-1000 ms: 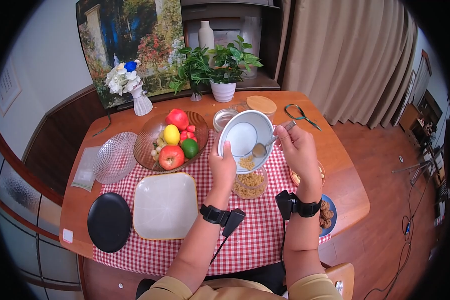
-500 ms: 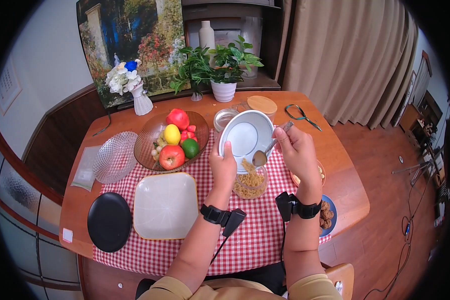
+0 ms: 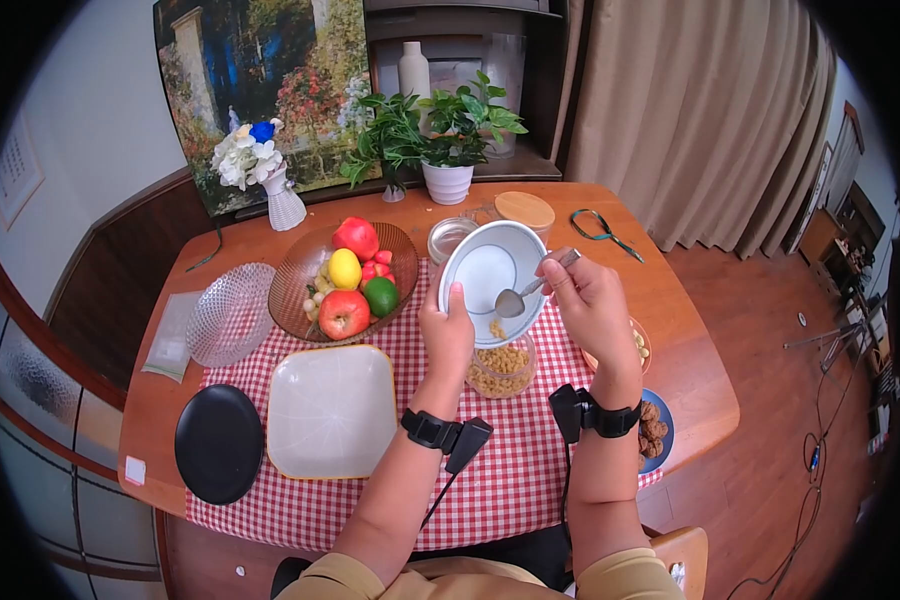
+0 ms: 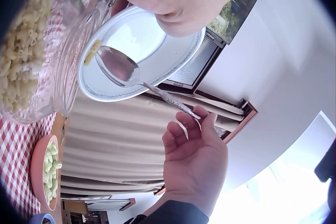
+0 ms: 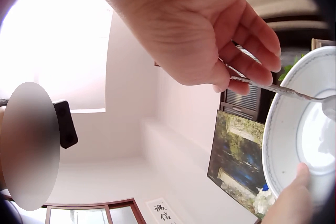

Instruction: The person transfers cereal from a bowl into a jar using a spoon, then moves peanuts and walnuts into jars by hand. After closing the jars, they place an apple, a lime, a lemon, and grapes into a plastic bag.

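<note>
My left hand [image 3: 446, 331] grips the rim of a white bowl [image 3: 485, 262], thumb inside, the bowl tilted over a clear jar [image 3: 501, 371] of small pasta. In my right hand [image 3: 592, 305] is the handle of a metal spoon [image 3: 511, 303], its head inside the bowl near the lower rim. Just a few pasta pieces [image 4: 92, 52] lie at that rim beside the spoon head in the left wrist view. From the right wrist view, the fingers of my right hand [image 5: 210, 35] are curled around the spoon handle.
Left of the jar are a square white plate [image 3: 331, 412], a black plate [image 3: 219, 445] and a fruit bowl [image 3: 288, 300]. A blue plate of walnuts [image 3: 653, 432] lies to the right. Behind stand a wooden-lidded jar [image 3: 524, 210] and a potted plant [image 3: 446, 184].
Pasta has slid out of the tilted bowl into the jar, leaving less at the rim. The spoon and my right hand have shifted slightly left; my left hand stays almost still.
</note>
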The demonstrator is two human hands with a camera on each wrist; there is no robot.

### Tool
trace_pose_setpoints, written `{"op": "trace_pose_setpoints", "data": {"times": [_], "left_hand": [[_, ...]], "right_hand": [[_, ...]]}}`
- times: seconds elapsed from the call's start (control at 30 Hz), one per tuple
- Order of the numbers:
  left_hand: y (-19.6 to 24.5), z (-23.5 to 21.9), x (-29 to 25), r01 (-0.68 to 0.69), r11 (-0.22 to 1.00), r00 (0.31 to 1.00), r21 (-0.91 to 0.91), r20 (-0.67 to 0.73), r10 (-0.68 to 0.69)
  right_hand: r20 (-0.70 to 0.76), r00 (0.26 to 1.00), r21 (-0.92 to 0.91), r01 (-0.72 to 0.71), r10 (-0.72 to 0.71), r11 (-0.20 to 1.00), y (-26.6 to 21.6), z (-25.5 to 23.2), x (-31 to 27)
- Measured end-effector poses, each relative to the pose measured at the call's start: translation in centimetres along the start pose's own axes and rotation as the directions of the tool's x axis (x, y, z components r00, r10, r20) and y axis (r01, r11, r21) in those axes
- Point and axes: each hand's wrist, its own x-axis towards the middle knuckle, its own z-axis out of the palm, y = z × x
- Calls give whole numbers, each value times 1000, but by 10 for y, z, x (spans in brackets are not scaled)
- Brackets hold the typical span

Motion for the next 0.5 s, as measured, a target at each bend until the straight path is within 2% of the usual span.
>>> {"op": "trace_pose_setpoints", "data": {"times": [0.13, 0.23, 0.33, 0.43, 0.5], "left_hand": [[-5, 0, 1, -22, 1000, 1000, -6, -1, 22], [3, -1, 0, 31, 999, 999, 31, 38, -33], [3, -1, -1, 44, 999, 998, 29, 42, -45], [-3, 0, 0, 4, 1000, 1000, -13, -5, -4], [-5, -1, 1, 44, 999, 998, 4, 46, -44]], "right_hand": [[38, 999, -29, -22, 23, 999, -11, -5, -1], [38, 999, -11, -34, 34, 999, -11, -4, -2], [21, 1000, 13, 12, -12, 1000, -7, -2, -2], [62, 998, -3, -8, 8, 1000, -13, -4, -3], [53, 998, 37, -35, 33, 999, -14, -5, -3]]}}
